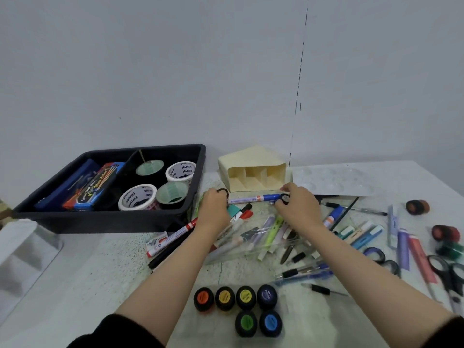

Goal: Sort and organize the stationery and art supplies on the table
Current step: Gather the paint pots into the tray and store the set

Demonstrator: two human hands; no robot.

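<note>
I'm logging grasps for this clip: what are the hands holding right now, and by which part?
Both hands hold one blue-and-white marker level: the left hand grips its white barrel end, the right hand pinches its blue cap end.

Cut off at rt edge: black-handled scissors (pixel 449 282). Blurred at left: clear plastic box (pixel 25 247). Barely in at left edge: mottled obj (pixel 3 207). Hidden inside left hand (pixel 216 207): white end of blue marker (pixel 256 198). Too small to read: labels on paint pots (pixel 246 297). Cut off at bottom: black sleeves (pixel 115 332).
</note>
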